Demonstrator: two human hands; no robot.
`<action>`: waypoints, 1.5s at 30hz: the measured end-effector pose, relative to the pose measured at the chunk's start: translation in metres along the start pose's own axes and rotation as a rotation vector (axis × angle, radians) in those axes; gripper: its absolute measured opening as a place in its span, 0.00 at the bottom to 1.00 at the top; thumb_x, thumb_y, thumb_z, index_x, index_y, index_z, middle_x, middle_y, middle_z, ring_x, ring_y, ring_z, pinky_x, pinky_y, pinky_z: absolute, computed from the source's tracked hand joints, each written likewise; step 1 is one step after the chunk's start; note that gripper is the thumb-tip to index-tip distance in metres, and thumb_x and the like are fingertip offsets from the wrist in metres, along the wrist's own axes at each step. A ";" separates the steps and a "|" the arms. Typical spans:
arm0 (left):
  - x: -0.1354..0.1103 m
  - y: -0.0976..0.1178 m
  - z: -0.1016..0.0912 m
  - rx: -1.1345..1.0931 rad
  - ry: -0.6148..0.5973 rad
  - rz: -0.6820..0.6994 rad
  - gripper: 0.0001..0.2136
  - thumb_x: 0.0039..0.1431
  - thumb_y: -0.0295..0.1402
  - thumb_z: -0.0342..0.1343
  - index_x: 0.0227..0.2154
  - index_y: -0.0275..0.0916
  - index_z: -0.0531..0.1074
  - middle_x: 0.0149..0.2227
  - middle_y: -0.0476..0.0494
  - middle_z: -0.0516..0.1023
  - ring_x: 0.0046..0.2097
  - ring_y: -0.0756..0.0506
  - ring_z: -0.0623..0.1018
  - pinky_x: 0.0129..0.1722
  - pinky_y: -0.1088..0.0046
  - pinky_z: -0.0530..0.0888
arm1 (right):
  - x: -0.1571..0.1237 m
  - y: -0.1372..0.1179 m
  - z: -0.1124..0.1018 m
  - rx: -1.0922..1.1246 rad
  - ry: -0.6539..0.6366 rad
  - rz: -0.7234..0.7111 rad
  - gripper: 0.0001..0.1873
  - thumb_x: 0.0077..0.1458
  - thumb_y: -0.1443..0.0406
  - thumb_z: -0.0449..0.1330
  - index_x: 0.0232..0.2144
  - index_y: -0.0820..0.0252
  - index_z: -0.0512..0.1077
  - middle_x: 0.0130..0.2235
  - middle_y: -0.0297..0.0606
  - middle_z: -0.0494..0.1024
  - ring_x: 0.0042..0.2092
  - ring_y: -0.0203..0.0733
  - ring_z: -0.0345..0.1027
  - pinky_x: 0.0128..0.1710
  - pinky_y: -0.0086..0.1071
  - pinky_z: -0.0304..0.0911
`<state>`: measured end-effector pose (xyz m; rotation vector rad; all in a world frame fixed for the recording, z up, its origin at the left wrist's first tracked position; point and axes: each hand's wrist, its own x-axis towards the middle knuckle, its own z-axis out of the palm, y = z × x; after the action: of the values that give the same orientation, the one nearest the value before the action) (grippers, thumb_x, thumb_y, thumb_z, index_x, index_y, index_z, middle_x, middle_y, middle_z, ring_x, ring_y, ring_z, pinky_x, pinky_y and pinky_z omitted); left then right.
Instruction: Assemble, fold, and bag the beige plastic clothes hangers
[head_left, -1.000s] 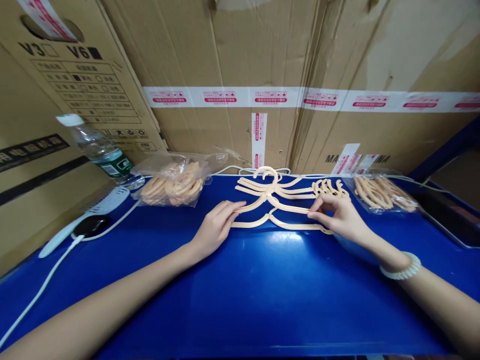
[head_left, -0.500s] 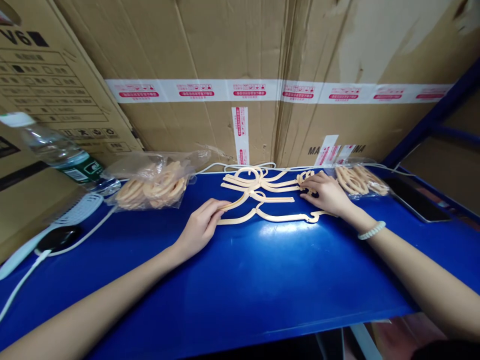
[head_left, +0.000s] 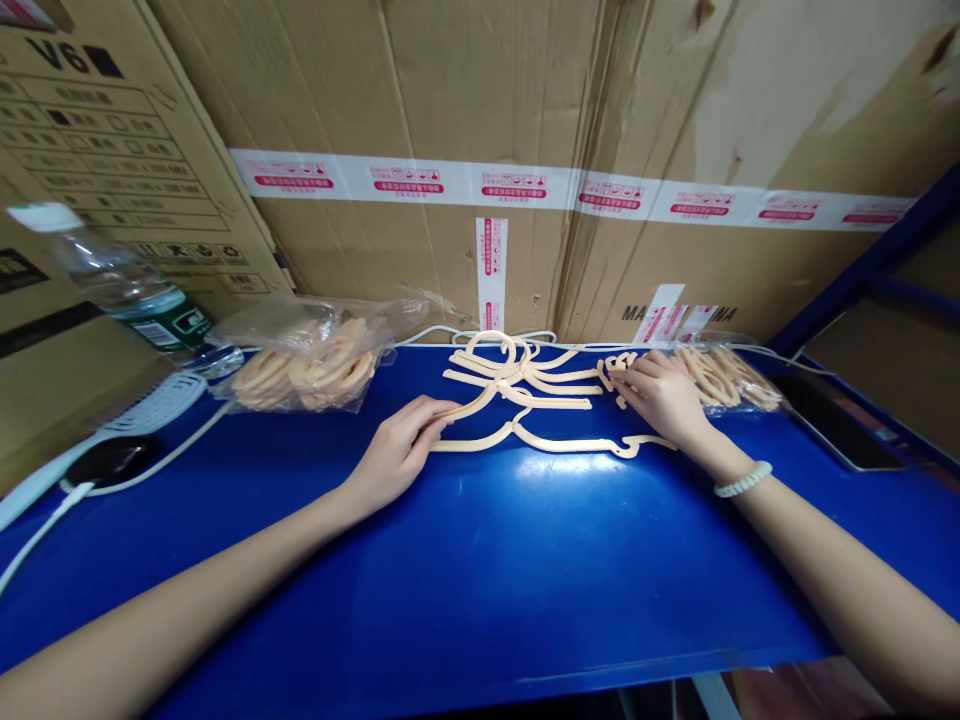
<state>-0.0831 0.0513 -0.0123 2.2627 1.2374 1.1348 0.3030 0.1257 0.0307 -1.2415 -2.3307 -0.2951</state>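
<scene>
My left hand [head_left: 401, 445] pinches the left end of a cream plastic folding hanger [head_left: 480, 402], thumb and fingers closed on its arm. Other cream hangers [head_left: 559, 378] lie overlapped behind it on the blue tabletop. Nearer me rests a hanger [head_left: 566, 442] with a curved hook piece [head_left: 624, 449] at its right end. My right hand [head_left: 664, 395], with a pale beaded bracelet on the wrist, has its fingertips closed down among a small heap of curled hook pieces [head_left: 616, 362]. What sits between those fingertips is hidden.
Clear bags of cream hanger parts stand at left [head_left: 330, 370] and right [head_left: 731, 378]. A water bottle [head_left: 161, 310], a pale hairbrush [head_left: 165, 403], a black round device [head_left: 116, 460] with a white cable, and a phone [head_left: 836, 425] lie around. Cardboard boxes [head_left: 405, 260] wall off the back.
My right hand has shifted slightly right over the hook pieces, its fingertips drawn in closer. My left hand keeps its hold on the hanger. The camera view has tilted a little.
</scene>
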 end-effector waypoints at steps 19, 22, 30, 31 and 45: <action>-0.002 0.003 -0.002 -0.033 -0.025 0.058 0.11 0.71 0.30 0.46 0.49 0.39 0.72 0.44 0.40 0.77 0.45 0.44 0.77 0.46 0.69 0.74 | -0.014 -0.065 -0.011 1.323 0.025 0.954 0.23 0.40 0.55 0.76 0.36 0.54 0.72 0.44 0.43 0.83 0.49 0.51 0.77 0.36 0.34 0.72; -0.002 0.002 -0.002 -0.036 -0.016 0.051 0.11 0.71 0.30 0.47 0.49 0.39 0.72 0.45 0.40 0.77 0.46 0.44 0.77 0.45 0.68 0.74 | -0.013 -0.058 -0.009 1.347 -0.092 0.915 0.24 0.39 0.54 0.76 0.36 0.56 0.73 0.46 0.44 0.82 0.51 0.50 0.75 0.39 0.33 0.72; -0.003 0.000 -0.003 -0.010 -0.003 0.061 0.11 0.70 0.29 0.47 0.49 0.39 0.72 0.44 0.41 0.77 0.46 0.45 0.77 0.47 0.68 0.73 | -0.009 -0.055 -0.019 1.443 -0.299 0.858 0.18 0.42 0.56 0.75 0.29 0.59 0.75 0.48 0.44 0.80 0.52 0.50 0.74 0.41 0.33 0.74; -0.003 0.001 -0.003 -0.012 -0.002 0.063 0.10 0.70 0.29 0.47 0.48 0.39 0.72 0.45 0.41 0.77 0.46 0.44 0.77 0.47 0.67 0.73 | -0.009 -0.055 -0.019 1.465 -0.305 0.855 0.17 0.43 0.56 0.75 0.29 0.59 0.75 0.47 0.44 0.81 0.51 0.50 0.75 0.41 0.35 0.75; -0.003 0.002 -0.004 -0.017 0.000 0.106 0.11 0.69 0.26 0.48 0.49 0.39 0.72 0.45 0.42 0.76 0.46 0.46 0.77 0.46 0.70 0.73 | -0.010 -0.057 -0.013 1.510 -0.377 0.888 0.18 0.40 0.58 0.76 0.25 0.61 0.73 0.31 0.39 0.79 0.34 0.40 0.77 0.37 0.30 0.75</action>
<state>-0.0859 0.0472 -0.0105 2.3404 1.1154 1.1781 0.2648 0.0814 0.0387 -1.2242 -1.2089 1.7101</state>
